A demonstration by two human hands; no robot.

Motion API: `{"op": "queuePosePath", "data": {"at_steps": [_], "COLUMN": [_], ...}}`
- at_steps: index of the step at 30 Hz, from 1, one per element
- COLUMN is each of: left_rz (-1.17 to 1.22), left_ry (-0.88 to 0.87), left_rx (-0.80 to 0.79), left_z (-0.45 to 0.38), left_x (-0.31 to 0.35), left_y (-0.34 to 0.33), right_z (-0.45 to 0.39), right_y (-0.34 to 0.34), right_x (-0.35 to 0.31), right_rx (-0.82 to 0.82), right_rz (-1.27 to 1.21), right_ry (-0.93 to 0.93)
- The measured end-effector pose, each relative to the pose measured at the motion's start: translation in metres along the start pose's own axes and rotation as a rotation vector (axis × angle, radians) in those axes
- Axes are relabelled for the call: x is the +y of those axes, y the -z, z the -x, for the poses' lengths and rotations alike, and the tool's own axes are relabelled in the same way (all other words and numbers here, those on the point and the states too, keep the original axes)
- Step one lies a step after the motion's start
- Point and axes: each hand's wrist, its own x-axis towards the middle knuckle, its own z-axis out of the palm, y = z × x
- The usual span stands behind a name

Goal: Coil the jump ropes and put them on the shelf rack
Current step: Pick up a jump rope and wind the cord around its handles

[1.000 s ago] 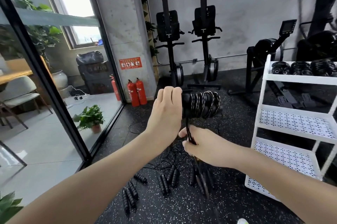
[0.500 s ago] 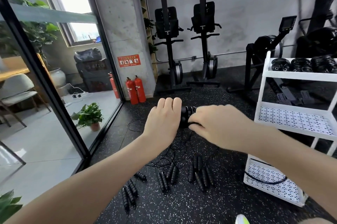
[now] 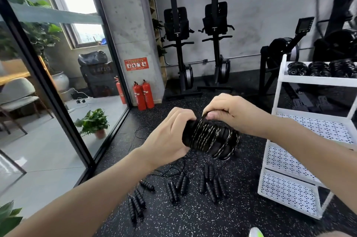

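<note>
Fingers of the left hand (image 3: pixel 170 136) curl round one end of a black jump rope bundle (image 3: pixel 209 138), its ribbed foam handles wound with glossy cord. The right hand (image 3: pixel 229 113) pinches the top loops between thumb and fingers (image 3: pixel 213 115). Half a second ago this hand covered the bundle; now the coils show, held higher above the speckled rubber floor (image 3: pixel 193 221). More ribbed black jump rope handles (image 3: pixel 210 182) lie below. Just right stands a white perforated metal shelf rack (image 3: pixel 309 128), coiled ropes (image 3: pixel 318 68) on top.
</note>
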Motion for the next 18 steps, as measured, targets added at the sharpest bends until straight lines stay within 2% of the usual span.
{"op": "queuePosePath", "data": {"at_steps": [2, 3, 4, 6, 7, 9, 13, 18], "left_rz": [0.161, 0.224, 0.26, 0.231, 0.19, 0.084, -0.077, -0.247], "left_ry": [0.19, 0.314, 0.417, 0.508, 0.51, 0.485, 0.446, 0.47], "left_rx": [0.064, 0.116, 0.169, 0.256, 0.282, 0.276, 0.083, -0.008], "left_z": [0.0, -0.002, -0.005, -0.017, -0.024, -0.033, -0.026, -0.023], "left_x": [0.013, 0.022, 0.03, 0.038, 0.038, 0.033, 0.015, 0.01], "left_y": [0.003, 0.003, 0.002, -0.002, -0.005, -0.011, -0.022, -0.031], "right_z": [0.007, 0.01, 0.013, 0.016, 0.016, 0.016, 0.016, 0.013], "right_y": [-0.002, -0.006, -0.011, -0.031, -0.042, -0.06, -0.067, -0.059], "right_x": [-0.015, -0.018, -0.023, -0.032, -0.035, -0.038, -0.053, -0.076], "right_rx": [-0.01, -0.022, -0.049, -0.169, -0.178, -0.116, -0.241, -0.299], "right_rz": [-0.263, -0.287, -0.254, -0.003, 0.084, 0.082, 0.046, 0.214], "right_ry": [-0.125, -0.194, -0.254, -0.304, -0.31, -0.299, -0.375, -0.363]}}
